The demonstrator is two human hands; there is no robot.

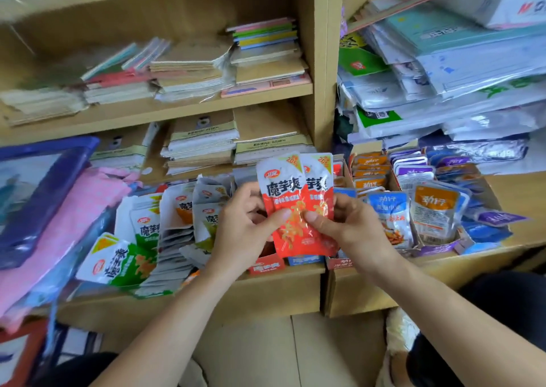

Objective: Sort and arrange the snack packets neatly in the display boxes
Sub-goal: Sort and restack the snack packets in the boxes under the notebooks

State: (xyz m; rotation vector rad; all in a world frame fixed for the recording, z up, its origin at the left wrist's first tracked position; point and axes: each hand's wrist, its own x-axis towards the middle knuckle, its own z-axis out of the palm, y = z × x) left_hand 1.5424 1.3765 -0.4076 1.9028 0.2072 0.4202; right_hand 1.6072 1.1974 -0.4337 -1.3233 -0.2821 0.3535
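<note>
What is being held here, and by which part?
Two overlapping red snack packets, pinched at their lower half: left hand on the left side, right hand on the right.

held packets: pinched between left hand and right hand, just above the front display box
loose packet pile: left of the held packets, on the shelf board
filled display boxes: right of the held packets
notebook stacks: behind the held packets
folded cloth: far left of the held packets, beyond the pile

The red packet reads 魔芋爽, orange packet 劲仔.
</note>
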